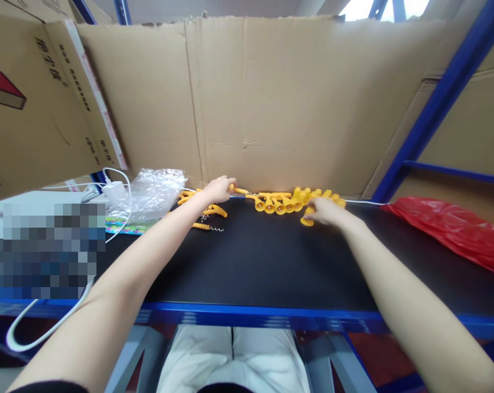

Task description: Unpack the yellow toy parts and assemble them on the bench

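My left hand is closed round an orange ridged handle with a thin metal spiral at its end. Below and left of it lie more orange handles, some with spirals; my forearm partly covers them. My right hand pinches a yellow cup-ended piece at the right end of the row, its flared end down near the black table. Between the hands, several yellow pieces with round flared ends lie side by side, and more yellow pieces sit behind my right fingers.
Clear plastic wrap, a white charger plug and a white cable lie left. A red plastic bag lies right. A cardboard wall stands behind the black tabletop, which has a blue front edge.
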The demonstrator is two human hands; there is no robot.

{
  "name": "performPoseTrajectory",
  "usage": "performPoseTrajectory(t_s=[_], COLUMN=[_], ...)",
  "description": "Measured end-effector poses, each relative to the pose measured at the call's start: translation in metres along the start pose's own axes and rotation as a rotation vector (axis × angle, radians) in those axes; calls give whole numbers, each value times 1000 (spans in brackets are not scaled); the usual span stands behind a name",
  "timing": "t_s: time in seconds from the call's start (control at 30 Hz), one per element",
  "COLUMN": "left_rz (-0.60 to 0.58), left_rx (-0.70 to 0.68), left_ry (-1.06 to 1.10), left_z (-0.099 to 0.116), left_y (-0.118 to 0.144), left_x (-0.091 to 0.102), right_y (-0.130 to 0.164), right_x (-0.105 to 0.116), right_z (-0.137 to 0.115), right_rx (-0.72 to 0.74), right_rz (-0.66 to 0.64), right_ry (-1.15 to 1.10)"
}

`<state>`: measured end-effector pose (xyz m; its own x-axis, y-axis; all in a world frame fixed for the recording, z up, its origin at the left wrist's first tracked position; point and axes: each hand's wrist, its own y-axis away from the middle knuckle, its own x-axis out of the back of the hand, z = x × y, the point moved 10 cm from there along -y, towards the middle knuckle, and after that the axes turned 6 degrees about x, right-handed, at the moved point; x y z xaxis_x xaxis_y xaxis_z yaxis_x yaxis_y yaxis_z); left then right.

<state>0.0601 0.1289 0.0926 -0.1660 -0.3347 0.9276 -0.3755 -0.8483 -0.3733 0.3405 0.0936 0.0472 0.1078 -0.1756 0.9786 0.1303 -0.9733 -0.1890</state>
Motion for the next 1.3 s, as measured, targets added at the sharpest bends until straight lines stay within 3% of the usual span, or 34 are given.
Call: performPoseTrajectory(t_s=[0.2, 0.4, 0.5, 0.63, 0.77, 0.87, 1.0, 1.3], left_rz=[162, 242, 279, 300, 270, 258, 240, 236], left_rx=[51, 102, 125, 148, 128, 122, 118, 72], left_ry=[130, 210, 207, 115, 70, 48, 13, -26], left_z=[-8, -9, -9, -12, -14, -14, -13, -11], left_y=[30, 57, 68, 79, 84, 86, 86, 85], left_x=[38, 58, 56, 46, 37, 35, 30, 25], right_y=[2, 8, 5, -8, -8, -1, 7, 8], right_x=[-4, 28, 42, 40, 28, 16, 16, 13], right_z=[-15, -68, -102, -127, -133, -136, -138, -140], right_rx=[28, 88, 160, 229, 343, 478, 547, 460], right_rz=[-26, 41, 64, 142, 361, 415, 429, 406], right_ry=[19, -23, -59, -115, -140, -133, -186, -170])
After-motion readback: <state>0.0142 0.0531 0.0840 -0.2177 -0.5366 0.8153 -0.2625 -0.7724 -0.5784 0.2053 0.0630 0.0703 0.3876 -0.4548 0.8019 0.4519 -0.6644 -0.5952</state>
